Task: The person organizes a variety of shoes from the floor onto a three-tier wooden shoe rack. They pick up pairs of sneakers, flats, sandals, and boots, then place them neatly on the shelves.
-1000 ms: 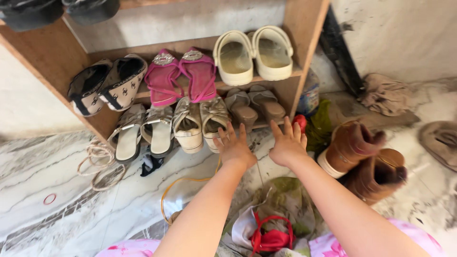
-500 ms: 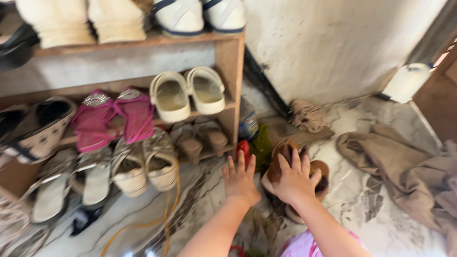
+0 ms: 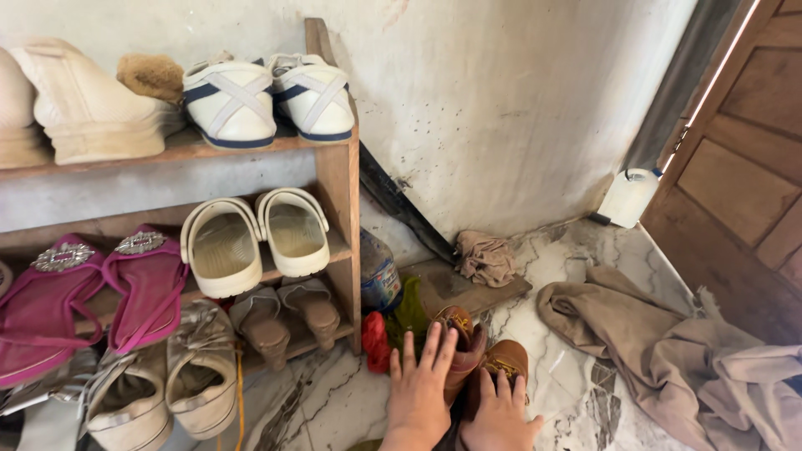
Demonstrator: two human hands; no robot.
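Note:
Two brown boots stand on the marble floor beside the wooden shoe rack (image 3: 338,179). My left hand (image 3: 420,386) lies flat with fingers spread against the left brown boot (image 3: 461,334). My right hand (image 3: 499,416) rests on the right brown boot (image 3: 504,361), fingers over its top. Whether either hand grips its boot is not clear.
The rack holds cream clogs (image 3: 251,242), pink sandals (image 3: 100,288), white sneakers (image 3: 267,96) and beige shoes (image 3: 167,388). A bottle (image 3: 378,271), red and green cloths (image 3: 393,321), a crumpled rag (image 3: 484,257), a large tan cloth (image 3: 660,351), a white jug (image 3: 626,198) and a wooden door (image 3: 735,184) surround the boots.
The view has swung right and up, away from the rack's lower shelves. Both hands moved from the beige shoes over to the brown boots and now rest on them.

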